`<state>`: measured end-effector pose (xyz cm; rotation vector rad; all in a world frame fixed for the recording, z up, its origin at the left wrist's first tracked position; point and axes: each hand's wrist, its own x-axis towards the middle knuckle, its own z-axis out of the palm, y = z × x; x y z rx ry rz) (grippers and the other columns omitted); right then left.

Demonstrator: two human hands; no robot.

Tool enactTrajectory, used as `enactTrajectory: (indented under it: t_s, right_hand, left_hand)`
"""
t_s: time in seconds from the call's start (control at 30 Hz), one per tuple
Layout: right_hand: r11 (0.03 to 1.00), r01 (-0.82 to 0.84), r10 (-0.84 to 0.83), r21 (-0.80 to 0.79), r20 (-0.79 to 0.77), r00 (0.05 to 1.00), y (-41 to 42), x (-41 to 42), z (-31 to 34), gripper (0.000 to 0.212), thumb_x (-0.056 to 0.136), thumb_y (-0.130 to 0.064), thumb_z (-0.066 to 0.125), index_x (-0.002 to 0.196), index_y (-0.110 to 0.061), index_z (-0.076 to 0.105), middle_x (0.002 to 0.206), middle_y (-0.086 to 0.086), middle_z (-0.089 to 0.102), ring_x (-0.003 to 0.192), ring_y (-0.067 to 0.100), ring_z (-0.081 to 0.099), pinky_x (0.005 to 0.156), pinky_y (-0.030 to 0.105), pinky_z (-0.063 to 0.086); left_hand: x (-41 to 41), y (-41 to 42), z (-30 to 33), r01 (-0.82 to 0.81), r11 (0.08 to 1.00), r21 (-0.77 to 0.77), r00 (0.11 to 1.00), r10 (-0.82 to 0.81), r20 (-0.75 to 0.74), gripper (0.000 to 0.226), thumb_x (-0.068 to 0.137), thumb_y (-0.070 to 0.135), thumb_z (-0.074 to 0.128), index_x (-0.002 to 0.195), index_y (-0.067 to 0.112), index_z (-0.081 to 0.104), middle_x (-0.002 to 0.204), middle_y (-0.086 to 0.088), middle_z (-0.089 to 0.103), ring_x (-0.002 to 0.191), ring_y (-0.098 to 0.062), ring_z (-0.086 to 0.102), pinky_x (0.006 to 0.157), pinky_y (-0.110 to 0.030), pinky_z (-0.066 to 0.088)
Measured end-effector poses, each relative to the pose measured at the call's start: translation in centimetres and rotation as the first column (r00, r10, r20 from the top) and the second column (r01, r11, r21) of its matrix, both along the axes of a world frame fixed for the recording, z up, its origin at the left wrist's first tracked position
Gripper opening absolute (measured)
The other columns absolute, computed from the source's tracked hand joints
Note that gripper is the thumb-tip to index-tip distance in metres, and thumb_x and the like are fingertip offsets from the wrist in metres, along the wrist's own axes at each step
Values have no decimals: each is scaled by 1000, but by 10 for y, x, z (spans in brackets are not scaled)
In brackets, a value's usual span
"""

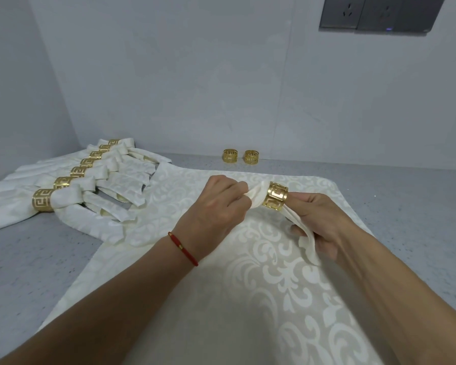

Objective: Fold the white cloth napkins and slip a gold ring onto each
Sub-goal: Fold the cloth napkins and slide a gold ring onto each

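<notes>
Napkin in hand: white cloth napkin (258,197) gathered into a narrow roll, held above the bench at the centre of view, threaded through a gold ring (275,198).
Left hand: left hand (216,206) at 9 o'clock of the ring, fingers curled and pinching the napkin end that pokes out of the ring.
Right hand: right hand (319,222) at 3 o'clock of the ring, thumb tip against the ring's edge, fingers curled round the bunched tail of the napkin that hangs toward 5 o'clock.
Bracelet: red cord bracelet (183,248) on the left wrist.
Flat cloth: patterned white cloth (221,299) spread on the bench under both hands, reaching to 6 o'clock.
Finished napkins: row of 7 ringed napkins (71,191) at 9 to 10 o'clock, overlapping one another, each with a gold ring round its middle.
Spare rings: 2 loose gold rings (240,156) at 12 o'clock, standing side by side, near each other, close to the wall.
Bench: grey speckled bench (419,206).
Wall: pale wall with a grey socket panel (379,13) at 1 o'clock.
</notes>
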<state>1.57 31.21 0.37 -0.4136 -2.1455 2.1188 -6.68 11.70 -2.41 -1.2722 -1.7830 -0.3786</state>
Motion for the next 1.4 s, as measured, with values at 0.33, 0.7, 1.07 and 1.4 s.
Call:
enactTrajectory:
  t_s: [0.33, 0.7, 1.07, 1.4]
  right_hand:
    - [999, 19, -20, 48, 12, 1000, 2, -3, 0, 27, 69, -40, 88, 90, -24, 85, 84, -2, 70, 80, 15, 56, 76, 35, 44]
    - [983, 118, -103, 139, -109, 989, 5, -1, 1, 14, 75, -29, 89, 82, -19, 84, 55, -8, 46, 45, 7, 34, 46, 19, 29]
    - [984, 3, 32, 176, -196, 980, -2, -4, -1, 7, 75, -16, 89, 78, -13, 82, 87, -8, 73, 68, 3, 65, 54, 11, 43]
    - [996, 46, -28, 77, -220, 975, 6, 0, 2, 21, 74, -27, 91, 85, -11, 82, 103, 6, 77, 100, 27, 74, 96, 54, 58]
  left_hand:
    - [1, -3, 1, 32, 999, 15, 999, -32, -11, 17, 88, -9, 58, 75, 0, 62, 94, -11, 66, 81, -29, 59, 82, -39, 46]
    - [7, 6, 7, -11, 999, 30, 922, -2, 388, 41, 73, 6, 72, 109, 12, 55, 107, 3, 56, 79, -7, 43, 71, -26, 39]
    - [11, 12, 20, 103, 990, 94, 599, -137, 789, 28, 95, 41, 62, 118, 25, 66, 112, 16, 68, 106, -7, 60, 91, -20, 43]
    - [7, -5, 28, 67, 980, 187, 338, -199, 920, 26, 92, 31, 70, 114, 18, 64, 107, 10, 66, 93, -1, 62, 90, -25, 50]
